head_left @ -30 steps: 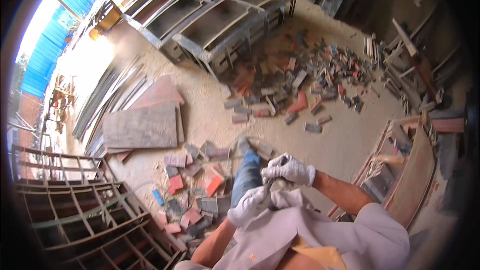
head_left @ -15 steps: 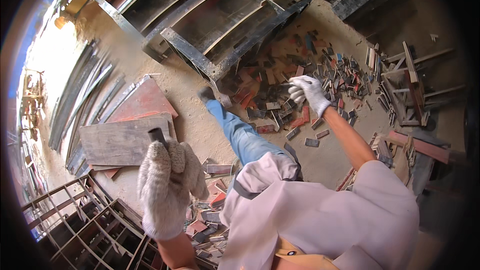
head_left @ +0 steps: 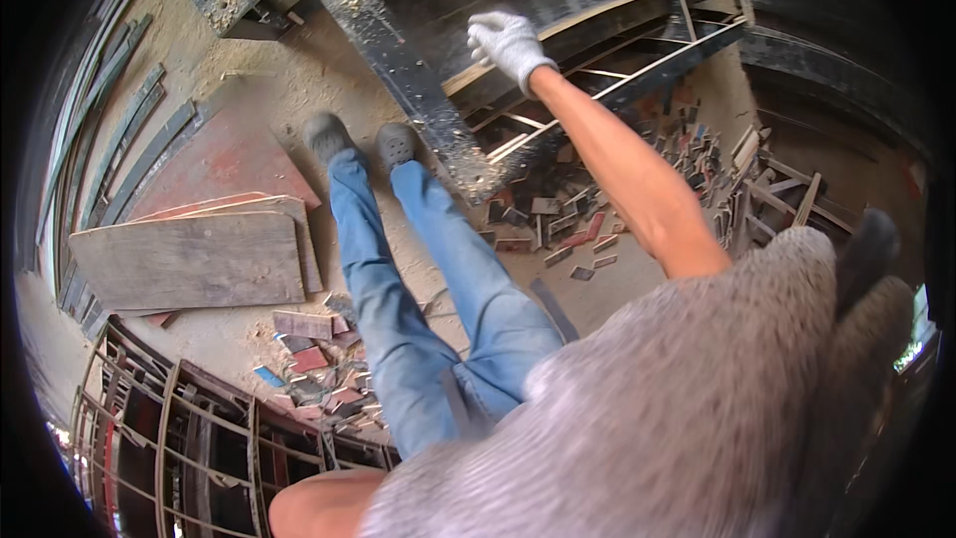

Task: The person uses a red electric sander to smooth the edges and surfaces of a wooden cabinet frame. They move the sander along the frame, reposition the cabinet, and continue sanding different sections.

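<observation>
My left hand (head_left: pixel 637 399), in a thick knitted glove, looms very large and blurred across the lower right. Its fingers are closed around a dark rod-like thing (head_left: pixel 868 244), whose rounded end shows at the right; the rest is hidden. My right hand (head_left: pixel 513 48), in a white glove, reaches out over a large framed panel (head_left: pixel 383 60) of dark boards and curved ribs. Its fingers are curled together above the panel, and whatever they may hold is too small to tell. A pale curved rib (head_left: pixel 568 30) runs beneath that hand.
Stacked plywood sheets (head_left: pixel 189 264) lie at the left beside long curved strips (head_left: pixel 119 130). Wood offcuts (head_left: pixel 573 229) litter the floor under the panel, with more offcuts (head_left: pixel 314 359) by my legs. A ribbed frame (head_left: pixel 189 438) is at the lower left, and scrap timber (head_left: pixel 782 189) at the right.
My view has shifted, bringing the panel closer. My right hand has moved from above the offcuts to above the panel. My left hand has swung rightward and nearer, still holding the dark rod-like thing.
</observation>
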### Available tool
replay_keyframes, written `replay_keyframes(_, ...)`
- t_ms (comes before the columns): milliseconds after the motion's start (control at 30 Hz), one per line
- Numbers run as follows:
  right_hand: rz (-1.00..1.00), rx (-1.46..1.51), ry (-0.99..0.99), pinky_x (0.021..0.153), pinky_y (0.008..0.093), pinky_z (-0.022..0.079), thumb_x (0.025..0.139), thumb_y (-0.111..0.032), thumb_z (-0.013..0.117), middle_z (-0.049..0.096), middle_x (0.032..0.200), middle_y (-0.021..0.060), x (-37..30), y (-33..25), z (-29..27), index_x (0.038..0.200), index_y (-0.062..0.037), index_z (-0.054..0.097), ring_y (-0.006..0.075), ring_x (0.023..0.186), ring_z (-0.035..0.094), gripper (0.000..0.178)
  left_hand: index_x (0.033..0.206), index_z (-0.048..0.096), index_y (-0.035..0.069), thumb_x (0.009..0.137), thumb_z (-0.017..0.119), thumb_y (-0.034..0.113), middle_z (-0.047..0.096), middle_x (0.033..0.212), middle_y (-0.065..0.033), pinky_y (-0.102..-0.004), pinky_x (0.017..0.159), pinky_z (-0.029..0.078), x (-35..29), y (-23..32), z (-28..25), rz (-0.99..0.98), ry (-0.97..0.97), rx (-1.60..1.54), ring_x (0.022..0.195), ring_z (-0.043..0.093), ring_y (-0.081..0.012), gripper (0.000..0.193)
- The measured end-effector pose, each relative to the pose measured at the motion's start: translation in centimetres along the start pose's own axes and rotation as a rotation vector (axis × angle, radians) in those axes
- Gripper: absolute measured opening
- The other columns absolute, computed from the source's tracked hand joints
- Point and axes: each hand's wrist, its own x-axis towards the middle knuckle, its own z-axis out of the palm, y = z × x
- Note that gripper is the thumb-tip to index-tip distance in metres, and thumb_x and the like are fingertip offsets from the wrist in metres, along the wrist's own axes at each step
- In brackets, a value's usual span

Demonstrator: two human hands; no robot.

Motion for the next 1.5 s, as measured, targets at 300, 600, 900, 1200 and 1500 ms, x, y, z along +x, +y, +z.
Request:
replay_keyframes(300, -0.308, -0.587, 0.045, 0.087, 0.0448, 0.055, 0.087, -0.033, 0.06, 0.071, 0.102, 0.0182, 16.9, 3.4, 9.6, 0.108, -0.0125, 0.073, 0.0369, 0.097, 0.068, 0.033, 0.098, 0.057, 0.001, 0.105, 0.051, 0.029, 0.053, 0.07, -0.003, -0.027, 0.055, 0.041, -4.9, -18.8, -14.4, -0.733, 0.874, 0.066, 0.06, 0.05, -0.0111, 0.029)
replay_keyframes(600, -0.267, -0.729, 0.116, 0.077, 0.0499, 0.055, 0.089, -0.028, 0.056, 0.071, 0.089, 0.0189, 17.5, 3.0, 7.3, 0.102, -0.0142, 0.072, 0.0393, 0.084, 0.069, 0.025, 0.088, 0.054, 0.001, 0.105, 0.05, 0.023, 0.049, 0.061, -0.0064, -0.0364, 0.052, 0.039, -17.5, -24.7, -19.0, -0.78, 0.899, 0.732, 0.052, 0.046, -0.0193, 0.028)
replay_keyframes(900, -0.21, -0.753, -0.037, 0.077, 0.0502, 0.055, 0.088, -0.034, 0.056, 0.071, 0.088, 0.0171, 15.8, 2.9, 8.6, 0.096, -0.0143, 0.074, 0.0392, 0.083, 0.069, 0.028, 0.089, 0.056, -0.001, 0.104, 0.052, 0.026, 0.055, 0.064, -0.0159, -0.0413, 0.056, 0.042, -17.3, -25.8, -21.1, -0.801, 0.862, 0.814, 0.056, 0.053, -0.0316, 0.031)
replay_keyframes(1200, -0.174, -0.659, 0.293, 0.073, 0.0446, 0.056, 0.093, -0.029, 0.062, 0.072, 0.092, 0.0165, 15.5, -4.6, 3.3, 0.109, -0.0136, 0.072, 0.0345, 0.083, 0.07, 0.024, 0.095, 0.053, 0.002, 0.106, 0.047, 0.038, 0.056, 0.076, -0.0045, -0.0308, 0.062, 0.042, -11.5, -21.9, -34.1, -0.641, 1.356, 0.247, 0.065, 0.048, -0.0128, 0.038)
replay_keyframes(1500, -0.665, -0.348, 0.125, 0.062, 0.0356, 0.055, 0.09, -0.023, 0.066, 0.073, 0.085, 0.0137, 29.6, -28.1, 16.5, 0.104, -0.0121, 0.073, 0.0275, 0.072, 0.071, 0.019, 0.107, 0.056, 0.0, 0.104, 0.041, 0.049, 0.064, 0.091, -0.0187, -0.0435, 0.074, 0.047, 9.7, -9.8, -68.3, -0.395, 1.759, 0.592, 0.082, 0.061, -0.0311, 0.052)
